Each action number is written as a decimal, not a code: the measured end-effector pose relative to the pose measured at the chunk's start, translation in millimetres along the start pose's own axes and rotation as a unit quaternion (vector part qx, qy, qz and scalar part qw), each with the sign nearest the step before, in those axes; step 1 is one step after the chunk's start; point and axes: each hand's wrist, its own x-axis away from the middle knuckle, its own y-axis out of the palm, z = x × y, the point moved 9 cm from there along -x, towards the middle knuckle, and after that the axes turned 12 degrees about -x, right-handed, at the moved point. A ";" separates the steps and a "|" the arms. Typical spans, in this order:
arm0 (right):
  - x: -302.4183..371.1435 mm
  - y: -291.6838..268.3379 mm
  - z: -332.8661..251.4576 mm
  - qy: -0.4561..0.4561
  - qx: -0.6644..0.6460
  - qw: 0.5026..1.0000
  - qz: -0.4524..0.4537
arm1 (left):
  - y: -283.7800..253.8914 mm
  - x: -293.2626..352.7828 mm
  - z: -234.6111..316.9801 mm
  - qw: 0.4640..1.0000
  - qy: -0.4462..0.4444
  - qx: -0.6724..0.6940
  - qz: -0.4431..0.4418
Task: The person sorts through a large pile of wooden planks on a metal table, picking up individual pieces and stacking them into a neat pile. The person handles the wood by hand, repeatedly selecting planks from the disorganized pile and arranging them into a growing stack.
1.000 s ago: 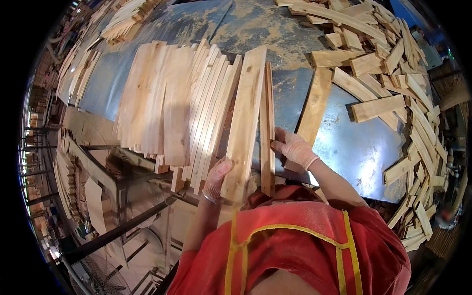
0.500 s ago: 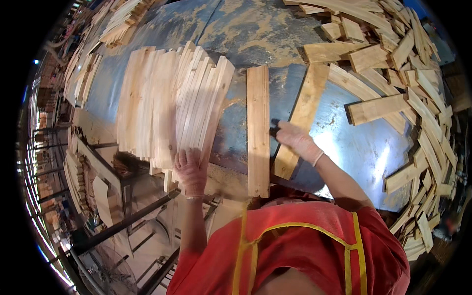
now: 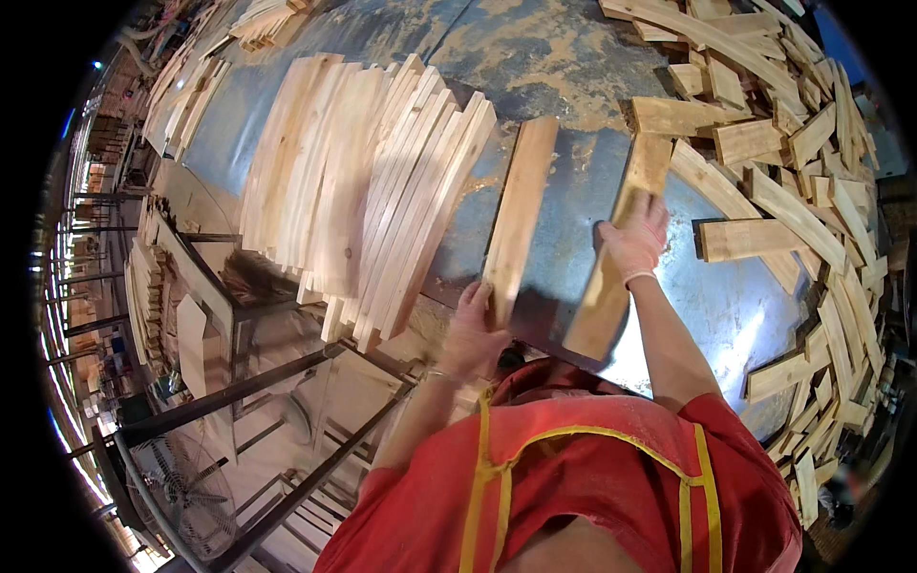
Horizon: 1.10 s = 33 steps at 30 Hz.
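My left hand (image 3: 470,336), in a thin pale glove, closes around the near end of a narrow wooden board (image 3: 522,205), which tilts slightly to the right on the metal tabletop (image 3: 571,191). Farther right, my gloved right hand (image 3: 638,237) lies across a second board (image 3: 604,296), thumb at its left edge and fingers over the other side. Part of that board is hidden under the hand. Left of the first board, a row of pale boards (image 3: 353,181) lies side by side, packed closely, some with their narrow edges up.
A jumbled heap of board pieces (image 3: 812,191) covers the table's right side. More stacked boards (image 3: 263,21) sit at the far left. Dark metal rails (image 3: 258,384) and a caged fan (image 3: 181,492) stand at the lower left. Sawdust (image 3: 573,81) coats the far tabletop.
My left hand has left the row of boards and taken hold of the single board, now tilted. My right hand has moved onto the second board; the dark object at its fingers no longer shows.
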 end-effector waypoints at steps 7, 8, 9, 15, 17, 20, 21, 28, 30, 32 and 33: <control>58.8 9.5 11.6 0.053 -0.151 0.987 0.002 | -87.0 3.4 19.0 0.767 -0.106 0.583 -0.247; 67.2 23.8 -2.6 0.033 -0.207 0.978 -0.009 | -95.4 4.0 20.0 0.783 -0.092 0.566 -0.242; 76.0 43.9 -14.3 0.037 -0.263 0.964 -0.019 | -89.4 4.3 16.0 0.759 -0.054 0.596 -0.256; 89.2 143.6 -171.0 -0.094 -0.312 0.917 -0.232 | -132.4 -5.3 -24.7 0.944 -0.011 0.309 -0.113; 92.9 158.3 -204.0 -0.213 -0.258 0.898 -0.285 | -139.0 -11.6 -26.8 0.986 0.014 0.155 -0.059; 128.0 161.8 -182.9 0.159 -0.602 0.608 -0.493 | -141.6 -17.0 -1.1 0.999 0.026 -0.036 0.015; 135.7 148.1 -183.5 0.192 -0.713 0.464 -0.489 | -127.5 -14.4 2.3 0.997 0.028 -0.062 0.027; 85.4 35.6 -98.4 0.112 -0.764 0.578 -0.265 | -39.4 -19.4 87.4 0.989 0.125 -0.029 -0.070; -33.3 -72.4 -61.9 -0.026 -0.623 0.771 -0.131 | -32.6 -19.8 67.2 0.991 0.101 -0.088 -0.001; -129.9 -209.3 -53.6 -0.021 -0.677 0.735 0.041 | -39.2 -16.6 44.1 0.975 0.040 -0.206 0.074; -171.7 -283.0 -33.7 -0.167 -0.663 0.724 0.089 | -46.5 -22.8 37.1 0.955 0.031 -0.274 0.106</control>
